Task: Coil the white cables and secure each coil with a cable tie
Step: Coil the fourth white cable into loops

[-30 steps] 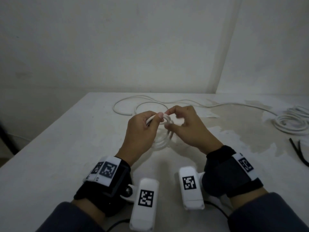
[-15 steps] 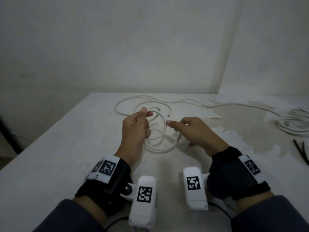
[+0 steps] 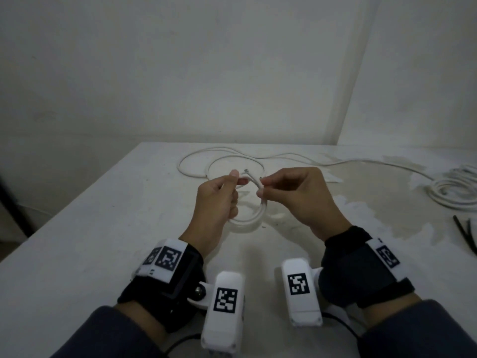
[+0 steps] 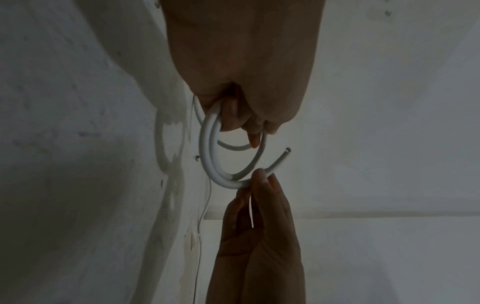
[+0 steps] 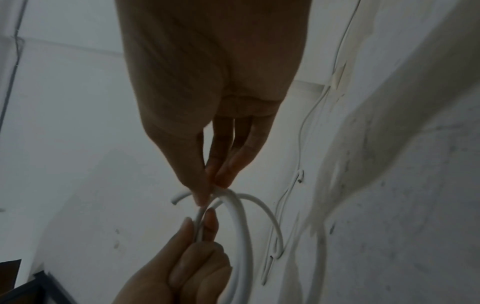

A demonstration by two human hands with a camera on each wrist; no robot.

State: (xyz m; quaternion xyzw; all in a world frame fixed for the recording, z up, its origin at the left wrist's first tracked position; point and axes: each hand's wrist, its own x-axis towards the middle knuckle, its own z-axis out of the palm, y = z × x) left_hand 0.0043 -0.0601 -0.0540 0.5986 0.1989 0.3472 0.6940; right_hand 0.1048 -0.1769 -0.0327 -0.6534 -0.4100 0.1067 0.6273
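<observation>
Head view, hands: the left hand [image 3: 216, 200] pinches the top of a small white coil [image 3: 249, 218] between thumb and forefinger; the right hand [image 3: 296, 200] pinches the same coil on its other side, near the free end [image 3: 246, 171].
Head view, coil: held just above the table [image 3: 103, 228], between the two hands, a couple of loops deep.
Head view, other cables: a loose cable [image 3: 206, 153] lies on the table beyond the hands; a bundle [image 3: 454, 189] sits at the far right, with black ties [image 3: 464, 233] near it.
Left wrist view: the left fingers [image 4: 233, 117] are hooked through the loops [image 4: 207, 148]; the right fingertips [image 4: 262, 176] squeeze the cut end [image 4: 283, 157] against the loops.
Right wrist view: thumb and fingers [image 5: 207, 185] pressed together on the cable [image 5: 241, 226]; the left hand [image 5: 192, 257] clamps the strands below.
Risk, springing: the cable looks stiff, so I judge the loops may spring open if either pinch slackens.
Risk, tie: the ties lie well away, so one hand must let go to fetch one; the other must then hold every strand and the short end, or the end may flick out.
</observation>
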